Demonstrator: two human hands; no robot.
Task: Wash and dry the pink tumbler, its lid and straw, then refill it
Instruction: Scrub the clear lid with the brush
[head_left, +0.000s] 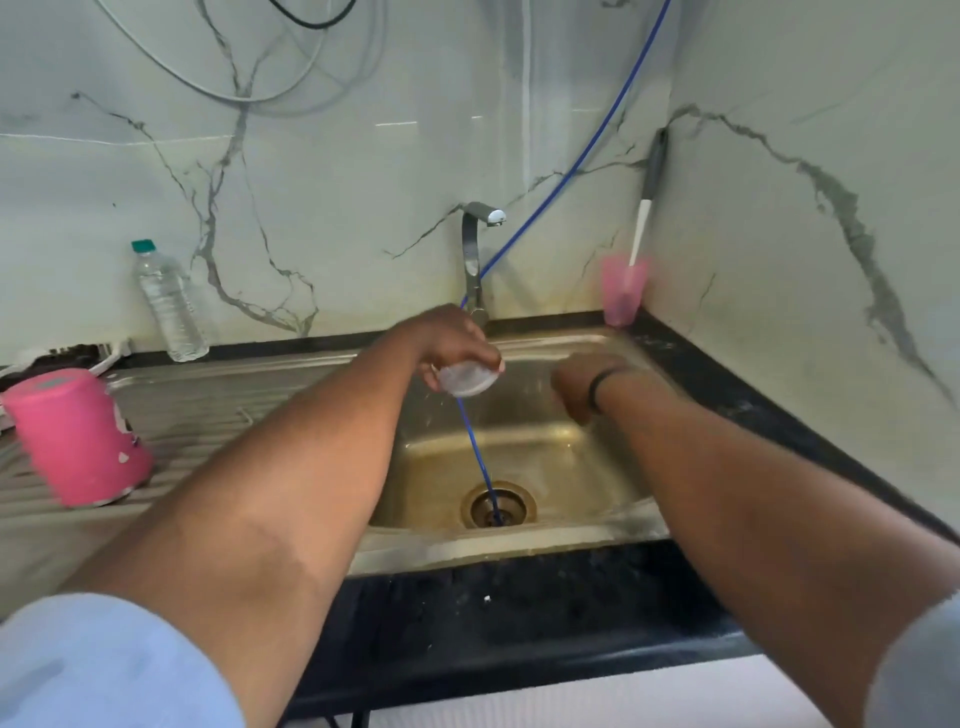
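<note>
The pink tumbler (78, 436) stands upside down on the steel drainboard at the left. My left hand (452, 343) grips the clear round lid (467, 379) from above, over the back of the sink basin (571, 467), just below the tap (480, 244). A few water drops hang under the lid. My right hand (571, 387) hovers over the basin to the right of the lid. It is blurred and turned down, so I cannot make out its fingers or anything in them. No straw is visible.
A thin blue hose (475, 447) runs down from the wall into the drain (498, 506). A small pink cup (622, 296) holding a white-handled brush stands in the back right corner. A water bottle (169, 306) stands at the back left.
</note>
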